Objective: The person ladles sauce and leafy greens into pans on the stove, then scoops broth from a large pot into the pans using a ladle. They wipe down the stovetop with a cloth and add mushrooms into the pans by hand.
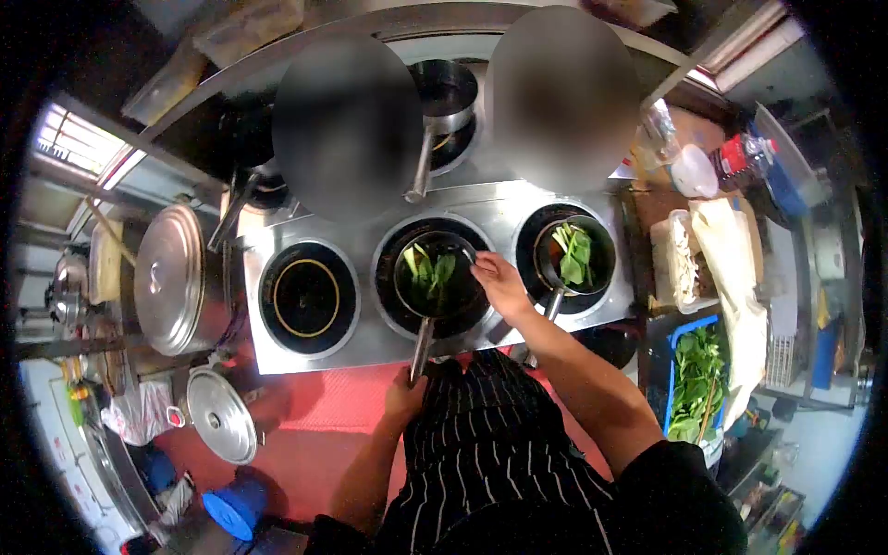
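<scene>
"How is the pan [435, 310] lying in the head view?"
"It's sitting on the middle front burner [385, 298], its long handle [422, 350] pointing towards the wearer, slightly left."
"Grips?"
"Left hand [403, 400] is clasping the handle; right hand [500, 285] is curling by the rim, contents unclear."
"Labels?"
"Red on the bottle [740, 157], unreadable."
"Looks?"
"Dark, holding greens [429, 270]."

Leafy grns [428, 271] in ctr pan [427, 309]
</scene>
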`<state>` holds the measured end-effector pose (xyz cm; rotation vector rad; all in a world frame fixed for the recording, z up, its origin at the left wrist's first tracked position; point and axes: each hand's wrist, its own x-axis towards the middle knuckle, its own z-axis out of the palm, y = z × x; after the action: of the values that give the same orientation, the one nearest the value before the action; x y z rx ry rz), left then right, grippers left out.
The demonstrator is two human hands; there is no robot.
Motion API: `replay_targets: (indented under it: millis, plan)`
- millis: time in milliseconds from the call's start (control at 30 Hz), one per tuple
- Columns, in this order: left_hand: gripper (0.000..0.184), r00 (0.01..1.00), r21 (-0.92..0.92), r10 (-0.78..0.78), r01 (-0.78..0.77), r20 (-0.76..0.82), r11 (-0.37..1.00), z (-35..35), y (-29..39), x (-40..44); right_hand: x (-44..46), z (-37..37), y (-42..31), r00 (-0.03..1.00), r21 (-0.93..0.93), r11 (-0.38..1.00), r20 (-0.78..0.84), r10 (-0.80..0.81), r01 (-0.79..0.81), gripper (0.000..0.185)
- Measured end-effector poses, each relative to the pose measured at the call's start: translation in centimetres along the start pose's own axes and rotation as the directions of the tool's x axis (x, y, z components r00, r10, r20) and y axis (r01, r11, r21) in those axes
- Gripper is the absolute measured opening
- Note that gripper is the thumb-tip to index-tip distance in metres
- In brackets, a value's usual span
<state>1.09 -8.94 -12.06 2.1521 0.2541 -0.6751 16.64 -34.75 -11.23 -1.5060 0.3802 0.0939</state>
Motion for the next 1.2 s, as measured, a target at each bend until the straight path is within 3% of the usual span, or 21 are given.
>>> replay_targets:
  millis: [33,100,133,167,267,333,367,467,500,633,700,767,833,867,900,967,1033,1067,1100,1167,1200]
  plan:
    - [0.036,1.0,-0.001,0.014,-0.014,0.022,1.0,0.2,-0.8,0.3,-1.4,-2.4,-0.3,0.999,-0.158,0.987,-0.019,-0.042,0.039,0.03]
    - [0.039,0.995,-0.246,-0.036,0.059,0.098,0.967,1.4,-4.0,1.5,-5.7,-6.0,-2.4,0.988,-0.146,0.989,-0.153,-0.036,0.014,0.022]
    - [0.051,0.995,-0.082,-0.077,0.082,0.069,0.993,2.0,-5.5,2.2,-7.2,-7.8,-2.3,0.949,-0.41,0.906,-0.233,-0.213,0.103,0.023]
    - [0.051,0.994,-0.078,-0.059,0.067,0.096,0.995,2.0,-6.1,2.6,-8.5,-9.4,-2.0,0.884,-0.651,0.746,-0.255,-0.392,0.143,0.024]
    - [0.045,0.992,-0.282,-0.021,0.055,0.124,0.958,1.9,-4.0,3.5,-12.1,-12.2,1.1,0.899,-0.541,0.822,-0.429,-0.086,-0.179,0.041]
    - [0.043,0.985,-0.213,-0.06,0.094,0.164,0.972,1.3,-2.6,3.5,-12.8,-12.8,4.7,0.876,-0.253,0.853,-0.294,0.382,-0.456,0.052]
    - [0.04,0.977,-0.152,-0.116,0.144,0.181,0.978,1.1,-2.4,3.6,-12.6,-13.4,7.3,0.895,-0.447,0.775,-0.245,0.374,-0.446,0.056]
    - [0.031,0.983,-0.209,-0.155,0.173,0.1,0.963,1.6,-1.1,2.4,-12.0,-13.1,5.1,0.881,-0.306,0.828,-0.106,0.461,-0.471,0.059]
    - [0.029,0.969,-0.189,-0.222,0.24,0.108,0.952,1.5,0.3,2.1,-11.2,-13.8,9.6,0.903,-0.263,0.864,-0.079,0.423,-0.428,0.059]
    - [0.027,0.961,-0.216,-0.266,0.276,0.077,0.937,2.6,-1.1,2.7,-11.9,-16.7,5.1,0.898,-0.279,0.864,0.008,0.439,-0.42,0.063]
    - [0.032,0.947,-0.352,-0.281,0.318,0.155,0.88,2.7,-2.7,3.5,-12.1,-18.6,5.4,0.91,-0.343,0.874,0.107,0.401,-0.344,0.063]
    - [0.041,0.99,-0.112,-0.099,0.088,-0.1,0.99,3.2,-3.6,3.1,-13.0,-21.7,3.8,0.927,-0.358,0.87,0.026,0.373,-0.34,0.049]
    - [0.044,0.979,-0.096,-0.031,0.012,-0.2,0.995,3.3,-6.1,3.9,-13.3,-24.0,0.4,0.944,-0.412,0.859,-0.009,0.33,-0.304,0.034]
    - [0.045,0.963,-0.119,-0.08,0.051,-0.257,0.992,3.2,-4.4,2.7,-13.3,-24.4,-0.9,0.915,-0.339,0.858,-0.029,0.401,-0.387,0.036]
    - [0.046,0.941,-0.145,-0.128,0.086,-0.312,0.986,3.1,-2.7,1.5,-13.0,-24.5,-0.5,0.935,-0.302,0.894,0.018,0.353,-0.332,0.035]
    - [0.044,0.877,-0.216,-0.14,0.043,-0.459,0.975,3.7,-7.8,1.5,-12.5,-24.2,-1.5,0.96,-0.297,0.932,0.119,0.252,-0.208,0.035]
    - [0.041,0.828,-0.458,-0.369,0.157,-0.421,0.875,3.8,-4.0,-2.5,-11.5,-22.9,-0.5,0.892,-0.295,0.908,0.251,0.375,-0.298,0.035]
    - [0.04,0.719,-0.586,-0.569,0.277,-0.399,0.762,4.0,-0.5,-4.3,-11.3,-21.5,0.5,0.883,-0.282,0.906,0.262,0.39,-0.317,0.037]
    - [0.04,0.694,-0.611,-0.586,0.262,-0.419,0.747,4.4,-1.2,-5.4,-11.6,-19.9,-0.2,0.918,-0.344,0.927,0.3,0.259,-0.149,0.038]
    - [0.041,0.747,-0.689,-0.594,0.262,-0.299,0.676,6.3,-5.4,-7.8,-12.2,-17.8,-3.3,0.841,-0.496,0.867,0.45,0.302,-0.046,0.037]
    - [0.042,0.777,-0.558,-0.536,0.296,-0.331,0.775,8.0,-9.5,-8.9,-12.6,-16.4,-3.4,0.831,-0.494,0.866,0.514,0.215,0.081,0.04]
